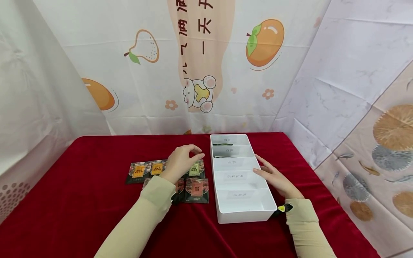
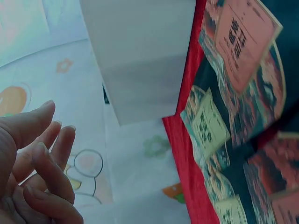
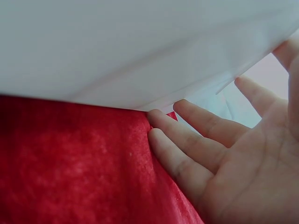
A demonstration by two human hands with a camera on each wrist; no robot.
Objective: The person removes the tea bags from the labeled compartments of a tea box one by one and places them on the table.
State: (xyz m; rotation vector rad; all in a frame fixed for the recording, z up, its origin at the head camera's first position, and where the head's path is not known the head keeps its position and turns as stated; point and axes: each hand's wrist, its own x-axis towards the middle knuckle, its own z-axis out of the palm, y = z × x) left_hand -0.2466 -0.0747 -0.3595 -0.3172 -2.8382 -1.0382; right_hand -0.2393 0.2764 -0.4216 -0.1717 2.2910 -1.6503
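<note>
My left hand hovers above several flat sachets, its fingers loosely bent with nothing between them, as the left wrist view also shows. Below it lie sachets with a green label and a red label; others are partly hidden by the hand and sleeve. To their right stands a long white divided box. Fairly straight fingers of my right hand rest against the box's right side and rim. In the right wrist view, those fingertips touch the lower edge of the white wall.
Two orange-labelled sachets lie at the left of the group. Dark thin sachets stand in the box's two farthest compartments. Paper labels with writing mark the dividers. A red cloth covers the table, and a printed curtain hangs behind.
</note>
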